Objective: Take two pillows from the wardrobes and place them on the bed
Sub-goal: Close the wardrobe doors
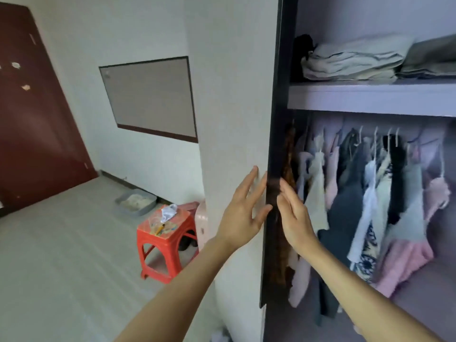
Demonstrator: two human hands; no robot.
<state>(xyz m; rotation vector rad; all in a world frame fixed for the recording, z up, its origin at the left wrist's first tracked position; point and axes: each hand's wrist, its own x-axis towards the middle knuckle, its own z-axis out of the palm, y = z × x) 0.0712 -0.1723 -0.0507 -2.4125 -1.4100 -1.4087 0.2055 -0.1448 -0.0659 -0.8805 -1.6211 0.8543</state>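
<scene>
Both hands, fingers spread, are flanking the upright dark wardrobe door edge (272, 193): left hand (243, 211) outside, right hand (294, 213) inside; no pillow showing.

Upper wardrobe shelf (370, 96), pale lilac board: carries a stack of folded pale bedding (352, 61) at its left, a folded grey-green cloth (434, 58) just beside it on the right, and a dark item (302, 45) at the far left end, too shadowed to identify; floor (61, 255), light boards: bears a red plastic stool (164, 243) near the wardrobe side, and a grey tray (135, 202) against the wall.
</scene>
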